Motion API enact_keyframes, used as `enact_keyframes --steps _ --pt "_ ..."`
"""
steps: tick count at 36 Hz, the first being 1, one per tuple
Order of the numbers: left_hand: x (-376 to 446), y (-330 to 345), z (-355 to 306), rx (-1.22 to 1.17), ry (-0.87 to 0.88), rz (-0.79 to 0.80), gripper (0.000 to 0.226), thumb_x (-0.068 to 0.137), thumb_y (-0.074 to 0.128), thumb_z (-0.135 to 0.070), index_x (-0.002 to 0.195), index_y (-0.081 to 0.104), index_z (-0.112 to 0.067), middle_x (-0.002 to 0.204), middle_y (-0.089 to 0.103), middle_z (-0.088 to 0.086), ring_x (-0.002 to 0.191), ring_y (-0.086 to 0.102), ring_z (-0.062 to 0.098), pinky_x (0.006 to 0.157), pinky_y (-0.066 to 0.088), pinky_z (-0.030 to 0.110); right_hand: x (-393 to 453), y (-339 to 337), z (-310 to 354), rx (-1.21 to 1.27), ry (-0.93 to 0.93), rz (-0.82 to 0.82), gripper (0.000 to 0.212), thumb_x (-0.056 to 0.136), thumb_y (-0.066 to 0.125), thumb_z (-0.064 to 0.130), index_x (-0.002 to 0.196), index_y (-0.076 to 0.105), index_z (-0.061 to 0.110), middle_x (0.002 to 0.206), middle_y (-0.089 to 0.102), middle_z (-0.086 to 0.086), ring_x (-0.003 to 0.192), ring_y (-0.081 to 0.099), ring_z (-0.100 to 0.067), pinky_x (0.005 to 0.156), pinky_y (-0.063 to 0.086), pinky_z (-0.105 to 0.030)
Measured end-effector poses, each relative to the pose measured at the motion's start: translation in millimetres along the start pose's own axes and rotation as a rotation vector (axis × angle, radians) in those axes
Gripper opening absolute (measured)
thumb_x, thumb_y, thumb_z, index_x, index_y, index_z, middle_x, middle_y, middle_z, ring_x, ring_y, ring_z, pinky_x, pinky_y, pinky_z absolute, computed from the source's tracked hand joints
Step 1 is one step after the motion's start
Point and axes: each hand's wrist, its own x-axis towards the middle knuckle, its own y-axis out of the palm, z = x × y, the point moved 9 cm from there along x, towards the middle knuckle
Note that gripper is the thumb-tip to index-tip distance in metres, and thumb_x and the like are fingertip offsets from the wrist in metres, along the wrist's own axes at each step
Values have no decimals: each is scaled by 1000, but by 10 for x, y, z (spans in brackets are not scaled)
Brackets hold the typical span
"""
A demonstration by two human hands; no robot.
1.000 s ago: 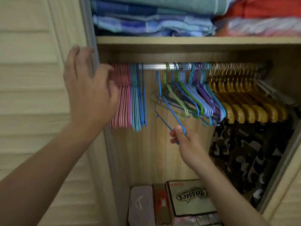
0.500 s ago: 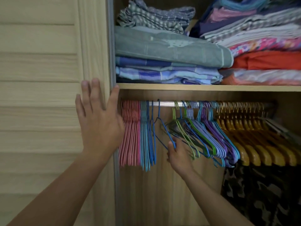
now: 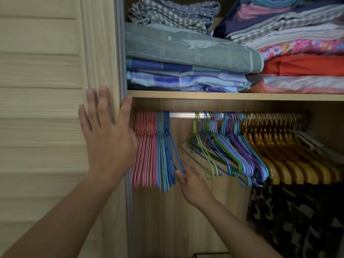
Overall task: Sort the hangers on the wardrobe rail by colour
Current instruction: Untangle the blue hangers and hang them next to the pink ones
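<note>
Wardrobe rail (image 3: 183, 115) under shelf (image 3: 223, 95) of folded linens (image 3: 186, 51), louvred door (image 3: 41, 108) left

one silver metal wardrobe rail (image 3: 183, 115) carries five colour groups of hangers, two bare hands are raised, and one wooden shelf (image 3: 223, 95) holds two stacks of folded cloth.

— What sits on the shelf (image 3: 223, 95)?
— Folded linens: a grey-green towel (image 3: 186, 51) over blue checked sheets (image 3: 182, 81), with an orange cloth (image 3: 305, 65) to the right.
— And lower down?
— A camouflage garment (image 3: 297, 220), bottom right; a slatted door (image 3: 41, 108) stands left.
</note>
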Motion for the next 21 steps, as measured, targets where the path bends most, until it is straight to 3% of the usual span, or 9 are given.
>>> enact_keyframes --steps 2,5,8,11,16,21 --pt "-32 12 -8 8 7 0 66 91 52 -12 156 39 -20 169 11 23 157 4 43 123 8 65 -174 -92 -44 -3 -12 -43 54 105 38 51 155 34 32 131 56 3 111 61 -14 94 50 -37" --pt "-43 20 -30 11 1 -7 65 90 53 -9 153 43 -20 168 11 25 156 5 45 123 6 67 -429 -295 -163 -53 -37 -154 35 103 53 31 137 56 26 117 58 12 94 58 -1 85 49 -25" --pt "-83 36 -82 24 9 -22 62 92 55 -3 151 49 -20 167 13 28 155 6 49 122 4 68 -605 -619 -286 -192 -84 -319 20 94 63 11 111 68 21 100 59 10 81 57 -4 72 47 -26" --pt "-128 65 -97 16 14 -29 63 90 60 1 149 52 -20 166 13 30 155 7 49 123 1 66 -683 -1013 -389 -360 -83 -479 16 87 70 3 98 70 14 90 62 2 75 62 -18 61 50 -33" --pt "-136 75 -90 -5 21 -43 54 93 63 -1 144 58 -19 166 14 30 155 8 49 123 2 67 -595 -1395 -501 -501 -16 -544 3 93 63 13 96 66 11 78 66 -3 62 64 -26 49 51 -40" --pt "-135 73 -90 -19 16 -33 53 90 62 0 140 61 -19 166 15 30 155 8 49 124 1 66 -365 -1220 -528 -593 56 -377 21 98 58 36 103 55 15 72 63 -3 64 65 -29 52 50 -38"
